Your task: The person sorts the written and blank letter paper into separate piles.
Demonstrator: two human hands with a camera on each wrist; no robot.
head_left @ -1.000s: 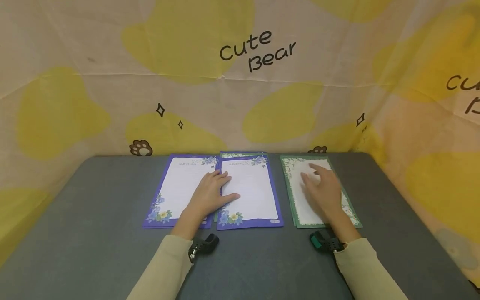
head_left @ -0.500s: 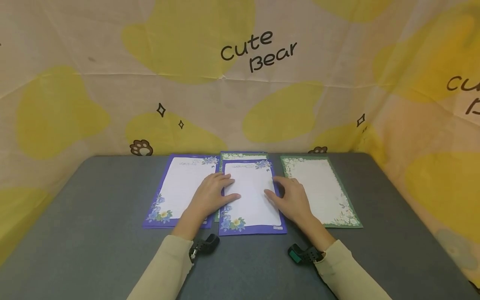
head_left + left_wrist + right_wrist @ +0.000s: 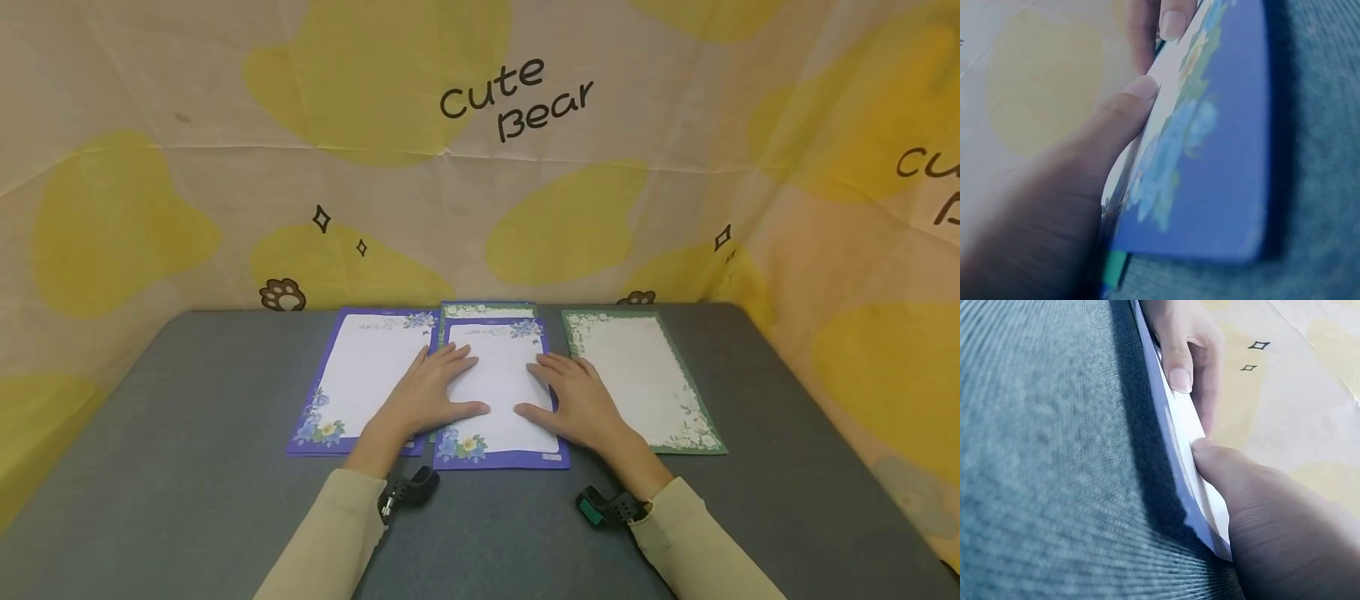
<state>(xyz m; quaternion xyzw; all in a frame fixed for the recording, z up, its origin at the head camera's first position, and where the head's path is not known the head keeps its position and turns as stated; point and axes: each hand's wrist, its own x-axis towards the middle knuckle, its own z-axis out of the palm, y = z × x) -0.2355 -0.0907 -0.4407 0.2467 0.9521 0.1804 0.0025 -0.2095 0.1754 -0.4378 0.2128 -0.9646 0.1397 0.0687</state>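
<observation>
A letter-paper sheet with a purple border and blue flowers [image 3: 498,433] lies between my hands in the head view. My left hand [image 3: 423,396] spreads its fingers over its left side, thumb lying on the white part. From the other side my right hand [image 3: 581,408] rests its thumb and fingertips on the sheet's right part. Both wrist views show the thumbs touching the paper's surface. Under this sheet's far edge, a green-bordered sheet [image 3: 487,312] and another purple edge stick out.
More purple-bordered paper [image 3: 360,367] lies at the left, partly under my left hand. A green-bordered flowered sheet [image 3: 645,375] lies at the right. The grey table [image 3: 195,467] meets a patterned cloth [image 3: 420,200] behind and at the sides.
My right hand has moved left, from above the green-bordered sheet onto the middle purple sheet. That sheet has slid slightly towards me, then a little left. My left hand has shifted slightly right.
</observation>
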